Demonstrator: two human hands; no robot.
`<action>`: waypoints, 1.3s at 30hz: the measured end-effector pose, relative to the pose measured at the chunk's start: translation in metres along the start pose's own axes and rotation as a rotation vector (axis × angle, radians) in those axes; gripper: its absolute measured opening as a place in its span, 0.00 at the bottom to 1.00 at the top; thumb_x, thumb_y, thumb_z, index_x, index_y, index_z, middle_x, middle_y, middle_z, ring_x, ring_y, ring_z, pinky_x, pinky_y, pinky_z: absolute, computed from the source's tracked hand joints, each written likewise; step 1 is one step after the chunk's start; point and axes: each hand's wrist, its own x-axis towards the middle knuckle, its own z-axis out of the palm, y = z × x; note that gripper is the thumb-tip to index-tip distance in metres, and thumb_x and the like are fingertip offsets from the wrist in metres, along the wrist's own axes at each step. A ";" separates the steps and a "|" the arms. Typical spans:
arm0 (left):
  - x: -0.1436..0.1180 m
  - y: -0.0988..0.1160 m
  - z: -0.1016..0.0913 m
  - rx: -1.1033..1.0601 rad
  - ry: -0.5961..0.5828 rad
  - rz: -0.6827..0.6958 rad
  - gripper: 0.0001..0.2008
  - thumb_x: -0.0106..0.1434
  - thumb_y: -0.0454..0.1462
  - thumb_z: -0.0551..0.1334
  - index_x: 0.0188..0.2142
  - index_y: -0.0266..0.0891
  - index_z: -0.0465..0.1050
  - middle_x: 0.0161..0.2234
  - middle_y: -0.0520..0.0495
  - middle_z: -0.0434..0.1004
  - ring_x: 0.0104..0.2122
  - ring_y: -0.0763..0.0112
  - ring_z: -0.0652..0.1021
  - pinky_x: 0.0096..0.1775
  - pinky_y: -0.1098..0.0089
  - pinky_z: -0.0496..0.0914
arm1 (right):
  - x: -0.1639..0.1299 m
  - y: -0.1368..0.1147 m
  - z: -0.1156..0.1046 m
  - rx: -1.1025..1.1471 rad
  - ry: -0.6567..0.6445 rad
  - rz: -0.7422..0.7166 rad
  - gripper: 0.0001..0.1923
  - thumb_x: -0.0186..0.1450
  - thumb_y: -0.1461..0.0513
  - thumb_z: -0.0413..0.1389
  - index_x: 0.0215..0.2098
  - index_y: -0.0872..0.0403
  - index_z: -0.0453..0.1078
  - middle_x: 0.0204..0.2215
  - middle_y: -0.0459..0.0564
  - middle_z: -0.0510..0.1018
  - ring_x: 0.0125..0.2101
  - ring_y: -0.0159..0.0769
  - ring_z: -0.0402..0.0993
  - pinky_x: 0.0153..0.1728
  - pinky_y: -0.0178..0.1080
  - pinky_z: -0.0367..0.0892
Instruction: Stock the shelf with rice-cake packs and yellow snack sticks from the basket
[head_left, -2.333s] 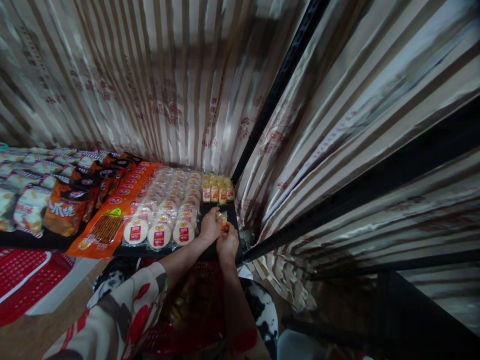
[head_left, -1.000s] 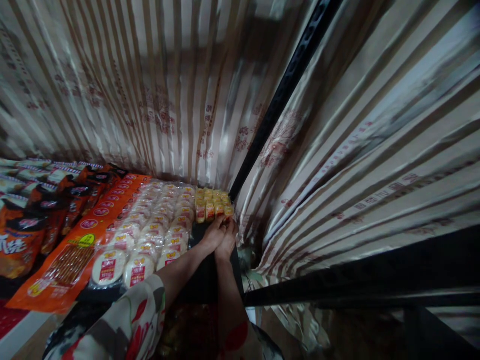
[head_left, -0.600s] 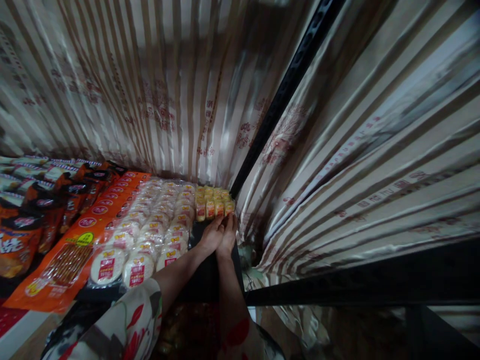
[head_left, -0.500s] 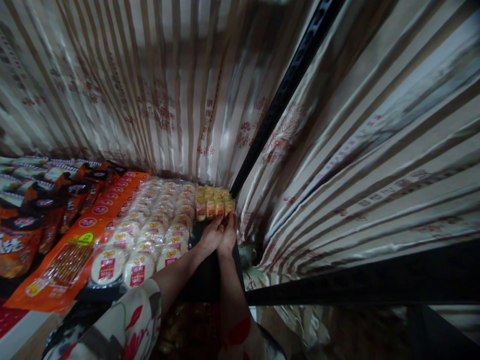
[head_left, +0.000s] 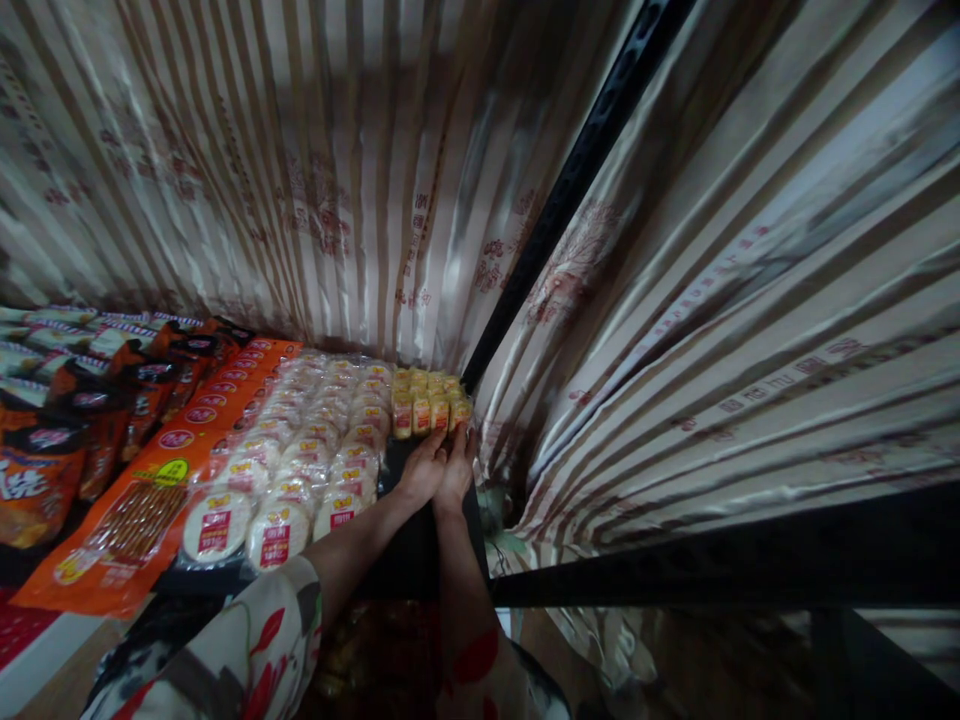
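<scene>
Small yellow snack packets with red-and-white labels stand in tight rows at the far right corner of the black shelf. My left hand and my right hand are side by side at the front of these rows, close together. Both hands' fingers are drawn together at the front-right packet, which leans slightly. The dim light and the backs of my hands hide part of the grip. Just left of my hands lie rows of round white rice crackers in clear wrappers.
An orange bag of brown sticks and dark-orange snack bags fill the shelf's left side. A black metal post rises at the corner. Printed striped curtains hang behind and to the right. A dark rail runs rightward.
Both hands stay almost in place at the yellow packets. The front-right packet appears slightly shifted beneath my fingertips. The view has moved very slightly.
</scene>
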 end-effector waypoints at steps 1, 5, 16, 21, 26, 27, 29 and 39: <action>0.000 0.000 0.000 0.006 -0.009 -0.006 0.22 0.59 0.27 0.54 0.53 0.35 0.70 0.57 0.44 0.68 0.58 0.70 0.66 0.63 0.68 0.55 | 0.000 0.000 0.000 0.001 0.004 -0.003 0.27 0.62 0.66 0.43 0.60 0.57 0.57 0.60 0.64 0.58 0.58 0.45 0.60 0.53 0.50 0.63; -0.002 0.002 -0.001 0.038 -0.036 -0.007 0.22 0.61 0.27 0.52 0.55 0.30 0.67 0.58 0.40 0.65 0.59 0.68 0.65 0.63 0.67 0.55 | 0.001 0.004 0.003 0.001 0.001 -0.044 0.28 0.61 0.67 0.43 0.60 0.58 0.56 0.60 0.62 0.60 0.59 0.42 0.56 0.55 0.48 0.60; -0.002 0.000 0.000 -0.005 -0.012 -0.021 0.22 0.59 0.26 0.53 0.53 0.36 0.70 0.57 0.44 0.68 0.58 0.68 0.67 0.63 0.66 0.55 | 0.002 0.000 0.000 -0.006 -0.024 -0.072 0.27 0.62 0.67 0.41 0.60 0.59 0.57 0.61 0.62 0.56 0.61 0.40 0.53 0.58 0.46 0.57; -0.003 0.001 -0.001 0.026 -0.030 -0.017 0.23 0.60 0.26 0.53 0.55 0.31 0.67 0.59 0.40 0.65 0.59 0.67 0.65 0.63 0.68 0.54 | 0.002 -0.002 -0.002 -0.015 -0.028 -0.079 0.28 0.62 0.67 0.41 0.61 0.62 0.55 0.62 0.63 0.56 0.62 0.40 0.51 0.59 0.45 0.55; -0.001 -0.003 0.000 -0.008 -0.016 -0.021 0.22 0.59 0.26 0.54 0.52 0.35 0.71 0.57 0.43 0.67 0.58 0.67 0.66 0.63 0.66 0.54 | 0.003 0.005 0.003 -0.025 -0.057 -0.109 0.28 0.62 0.67 0.40 0.61 0.63 0.55 0.62 0.63 0.55 0.63 0.40 0.50 0.60 0.46 0.53; -0.001 -0.004 0.000 0.003 -0.012 -0.016 0.21 0.59 0.26 0.54 0.52 0.34 0.71 0.57 0.42 0.67 0.58 0.66 0.67 0.63 0.66 0.54 | 0.003 0.006 0.004 -0.025 -0.056 -0.109 0.28 0.62 0.67 0.39 0.61 0.62 0.55 0.62 0.63 0.55 0.63 0.39 0.50 0.60 0.46 0.53; 0.000 -0.005 0.001 0.021 0.002 -0.003 0.21 0.59 0.26 0.54 0.52 0.33 0.70 0.57 0.40 0.67 0.58 0.65 0.67 0.63 0.64 0.55 | 0.003 0.008 0.006 -0.018 -0.049 -0.110 0.28 0.62 0.68 0.40 0.61 0.60 0.54 0.63 0.61 0.54 0.63 0.39 0.50 0.60 0.46 0.54; -0.003 0.004 -0.001 0.089 -0.019 -0.030 0.21 0.61 0.27 0.53 0.53 0.31 0.69 0.57 0.40 0.67 0.57 0.66 0.68 0.62 0.66 0.57 | 0.004 0.005 0.002 0.062 -0.047 -0.103 0.28 0.61 0.68 0.40 0.61 0.60 0.55 0.63 0.61 0.54 0.63 0.38 0.49 0.61 0.47 0.52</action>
